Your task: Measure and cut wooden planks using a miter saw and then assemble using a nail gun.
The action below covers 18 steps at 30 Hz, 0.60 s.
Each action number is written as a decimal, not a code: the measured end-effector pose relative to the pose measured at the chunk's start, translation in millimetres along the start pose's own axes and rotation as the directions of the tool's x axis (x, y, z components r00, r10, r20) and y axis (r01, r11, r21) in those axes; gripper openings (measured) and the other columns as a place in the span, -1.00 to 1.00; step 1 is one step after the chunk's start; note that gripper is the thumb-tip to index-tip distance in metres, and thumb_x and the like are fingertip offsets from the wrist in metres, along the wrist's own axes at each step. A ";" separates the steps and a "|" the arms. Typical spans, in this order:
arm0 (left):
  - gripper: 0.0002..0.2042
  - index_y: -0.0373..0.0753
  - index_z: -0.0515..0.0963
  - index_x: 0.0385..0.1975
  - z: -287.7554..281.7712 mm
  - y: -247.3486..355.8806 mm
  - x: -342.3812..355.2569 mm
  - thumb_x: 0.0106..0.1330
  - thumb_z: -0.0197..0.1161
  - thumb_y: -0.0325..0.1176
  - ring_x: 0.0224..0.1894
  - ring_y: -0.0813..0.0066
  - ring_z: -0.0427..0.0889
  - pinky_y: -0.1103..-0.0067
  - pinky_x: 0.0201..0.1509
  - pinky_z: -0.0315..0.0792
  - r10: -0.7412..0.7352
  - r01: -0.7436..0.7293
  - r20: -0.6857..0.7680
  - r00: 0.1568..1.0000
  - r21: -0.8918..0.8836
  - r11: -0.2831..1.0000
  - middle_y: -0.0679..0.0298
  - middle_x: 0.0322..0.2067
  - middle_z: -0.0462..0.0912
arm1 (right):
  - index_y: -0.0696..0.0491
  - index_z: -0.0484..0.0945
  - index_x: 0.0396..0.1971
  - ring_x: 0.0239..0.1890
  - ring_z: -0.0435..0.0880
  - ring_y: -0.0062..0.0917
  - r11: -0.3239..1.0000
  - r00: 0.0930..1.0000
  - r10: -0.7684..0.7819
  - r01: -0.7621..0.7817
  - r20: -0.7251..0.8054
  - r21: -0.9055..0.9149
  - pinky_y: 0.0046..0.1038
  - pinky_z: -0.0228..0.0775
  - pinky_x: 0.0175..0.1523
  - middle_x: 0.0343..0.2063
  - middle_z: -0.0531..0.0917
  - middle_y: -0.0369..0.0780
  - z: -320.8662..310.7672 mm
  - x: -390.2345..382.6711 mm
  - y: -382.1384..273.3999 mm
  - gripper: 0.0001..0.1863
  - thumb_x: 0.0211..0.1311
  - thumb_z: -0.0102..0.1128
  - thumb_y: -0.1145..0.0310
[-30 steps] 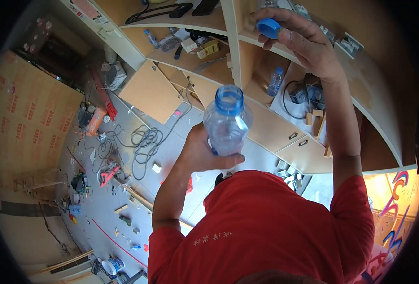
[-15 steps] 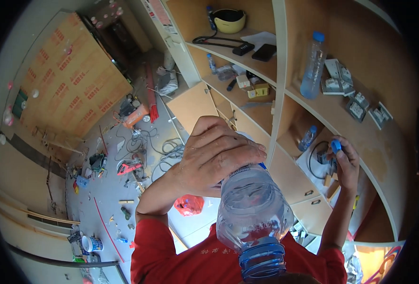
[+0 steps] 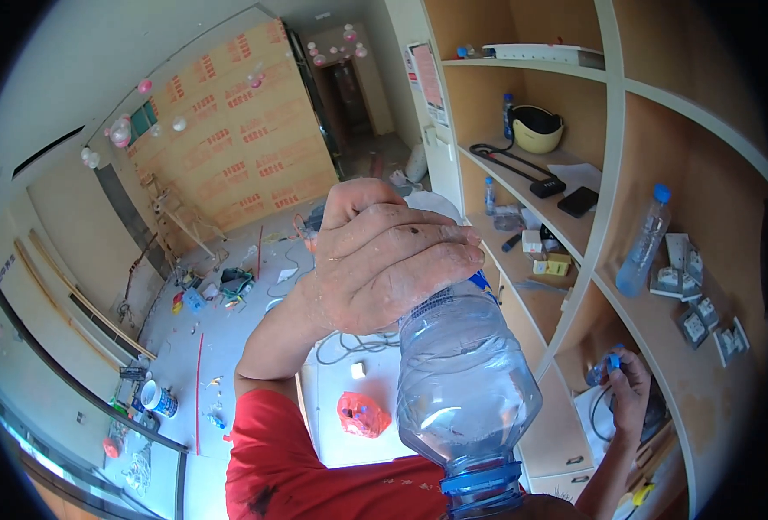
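Note:
My left hand (image 3: 384,251) is wrapped round a large clear plastic bottle (image 3: 462,373), close before me. The bottle is tipped, its open blue-tinted neck pointing toward the lower edge and its base end up by my fingers. Some clear liquid seems to be inside; how much I cannot tell. Off to the right, my right hand (image 3: 631,394) pinches a small blue bottle cap (image 3: 613,361) between thumb and fingers, in front of the cabinet's lower compartment. My red sleeve (image 3: 271,459) shows below the left forearm.
A wooden shelf unit (image 3: 609,173) stands at right, bearing a yellow helmet (image 3: 536,130), a black phone (image 3: 578,202), another water bottle (image 3: 644,243) and several switch sockets (image 3: 696,321). On the floor lie a red plastic bag (image 3: 362,414), cables and scraps; a paint bucket (image 3: 159,399) stands left.
The view has swung upward and left, so the far wall and upper shelves show more. My left hand still holds the tipped bottle, and my right hand keeps the cap.

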State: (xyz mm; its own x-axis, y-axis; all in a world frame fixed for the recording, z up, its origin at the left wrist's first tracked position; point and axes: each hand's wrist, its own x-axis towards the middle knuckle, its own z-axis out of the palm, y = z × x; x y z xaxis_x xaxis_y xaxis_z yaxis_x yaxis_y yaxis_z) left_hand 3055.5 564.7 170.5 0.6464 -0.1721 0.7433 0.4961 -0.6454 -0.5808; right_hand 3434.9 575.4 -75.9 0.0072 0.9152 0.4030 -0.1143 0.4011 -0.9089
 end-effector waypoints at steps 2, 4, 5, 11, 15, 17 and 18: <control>-0.46 -0.03 0.49 -0.22 -12.1 -1.7 1.0 -0.16 0.63 -0.05 -0.24 0.49 0.66 0.44 -0.03 0.38 0.002 -0.018 0.100 0.995 0.158 0.987 0.41 -0.29 0.72 | 0.08 0.59 -0.07 -0.34 0.56 -0.66 1.000 1.000 0.000 -0.001 0.022 0.016 -0.57 0.45 -0.21 -0.41 0.60 -0.30 8.1 5.9 3.9 -0.69 0.23 0.24 0.27; -0.48 -0.02 0.50 -0.23 -20.2 -2.6 2.2 -0.16 0.63 -0.06 -0.24 0.49 0.66 0.45 -0.04 0.39 0.003 -0.025 0.105 0.994 0.209 0.978 0.41 -0.29 0.72 | 0.08 0.60 -0.10 -0.35 0.58 -0.65 0.999 0.999 0.031 -0.031 0.020 -0.038 -0.56 0.47 -0.21 -0.42 0.61 -0.30 14.6 11.9 5.1 -0.70 0.22 0.25 0.27; -0.49 -0.02 0.50 -0.25 -24.2 -3.3 2.6 -0.16 0.63 -0.07 -0.23 0.49 0.66 0.45 -0.04 0.39 0.007 -0.032 0.105 0.994 0.239 0.970 0.42 -0.29 0.72 | 0.09 0.61 -0.11 -0.36 0.58 -0.65 0.999 0.998 0.045 -0.044 0.034 -0.021 -0.56 0.48 -0.21 -0.42 0.61 -0.30 14.7 14.6 11.3 -0.70 0.21 0.27 0.27; -0.53 -0.02 0.52 -0.29 -49.7 0.4 10.3 -0.17 0.63 -0.09 -0.21 0.48 0.67 0.45 -0.04 0.39 -0.020 -0.043 0.173 0.985 0.349 0.936 0.41 -0.29 0.72 | 0.10 0.59 -0.14 -0.40 0.55 -0.69 0.998 0.990 0.049 -0.053 0.130 0.025 -0.61 0.43 -0.32 -0.41 0.59 -0.33 29.4 28.8 22.0 -0.77 0.20 0.19 0.41; -0.72 -0.15 0.64 -0.23 -52.4 -2.8 10.3 -0.01 0.32 -0.32 -0.24 0.54 0.65 0.53 -0.09 0.34 0.023 -0.055 0.108 0.994 0.307 0.950 0.36 -0.27 0.71 | 0.11 0.60 -0.15 -0.40 0.55 -0.68 0.998 0.983 0.027 -0.037 0.181 0.055 -0.58 0.46 -0.24 -0.42 0.60 -0.32 39.8 40.6 26.4 -0.79 0.20 0.17 0.46; -0.70 -0.15 0.64 -0.23 -58.9 1.6 13.1 -0.02 0.32 -0.32 -0.25 0.54 0.64 0.53 -0.09 0.34 0.020 -0.055 0.107 0.994 0.331 0.942 0.36 -0.27 0.71 | 0.11 0.60 -0.16 -0.39 0.56 -0.68 0.997 0.979 0.033 -0.046 0.202 0.060 -0.58 0.47 -0.22 -0.42 0.61 -0.32 42.0 43.2 24.6 -0.78 0.20 0.21 0.42; -0.70 -0.15 0.64 -0.23 -59.8 1.7 12.9 -0.02 0.32 -0.32 -0.25 0.54 0.64 0.53 -0.09 0.34 0.019 -0.055 0.112 0.994 0.336 0.940 0.36 -0.27 0.71 | 0.11 0.60 -0.16 -0.38 0.57 -0.68 0.996 0.976 0.050 -0.063 0.211 0.055 -0.58 0.49 -0.19 -0.42 0.63 -0.32 43.0 45.2 25.2 -0.77 0.19 0.25 0.38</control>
State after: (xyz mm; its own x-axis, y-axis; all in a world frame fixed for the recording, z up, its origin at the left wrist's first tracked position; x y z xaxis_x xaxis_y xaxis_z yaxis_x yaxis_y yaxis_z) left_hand 3030.0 516.9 198.9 0.7162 -0.0999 0.6907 0.6253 -0.3476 -0.6987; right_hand 3389.7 625.2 -76.0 -0.2087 0.9052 0.3703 -0.1694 0.3395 -0.9252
